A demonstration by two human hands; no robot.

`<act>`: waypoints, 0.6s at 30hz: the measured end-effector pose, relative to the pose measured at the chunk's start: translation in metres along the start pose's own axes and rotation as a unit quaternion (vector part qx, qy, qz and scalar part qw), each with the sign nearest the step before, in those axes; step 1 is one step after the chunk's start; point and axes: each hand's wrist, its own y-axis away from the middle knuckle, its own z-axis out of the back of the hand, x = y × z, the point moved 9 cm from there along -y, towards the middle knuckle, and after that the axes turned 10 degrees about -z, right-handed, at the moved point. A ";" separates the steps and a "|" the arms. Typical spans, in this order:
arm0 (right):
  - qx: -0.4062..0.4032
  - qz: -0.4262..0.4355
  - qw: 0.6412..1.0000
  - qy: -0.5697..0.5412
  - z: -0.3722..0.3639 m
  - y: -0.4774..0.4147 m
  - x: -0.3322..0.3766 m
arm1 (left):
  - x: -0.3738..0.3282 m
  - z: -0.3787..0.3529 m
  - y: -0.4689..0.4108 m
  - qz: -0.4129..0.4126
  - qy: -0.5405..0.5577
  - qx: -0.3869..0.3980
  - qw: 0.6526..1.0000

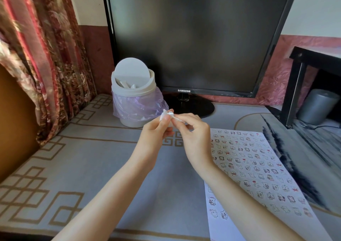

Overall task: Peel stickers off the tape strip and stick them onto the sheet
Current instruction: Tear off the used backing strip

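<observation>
Left hand (156,130) and right hand (193,135) pinch tape strip (167,115) near bin (129,91) holding white scraps (127,84).

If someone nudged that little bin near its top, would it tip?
Probably: the bin looks like thin plastic holding white scraps, so likely light. Its lid stands tilted, so it would likely swing. The loose bag may feel slippery.

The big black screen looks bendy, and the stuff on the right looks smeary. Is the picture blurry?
Head view: the wide lens bows the monitor frame; head view again, the black shelf at the right edge is smeared, while stickers mid-way up the sheet look fairly sharp; the light is soft, with no strong glare.
</observation>
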 end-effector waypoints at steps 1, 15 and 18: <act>0.001 -0.010 1.000 -0.013 0.000 0.000 -0.001 | -0.002 -0.001 0.000 -0.002 0.002 0.003 1.000; 0.039 0.091 0.981 0.168 -0.023 0.001 0.015 | 0.006 0.010 -0.005 0.018 0.125 0.015 0.992; 0.139 0.025 0.986 0.091 -0.022 -0.007 0.010 | 0.005 0.012 -0.005 0.014 0.130 0.049 0.990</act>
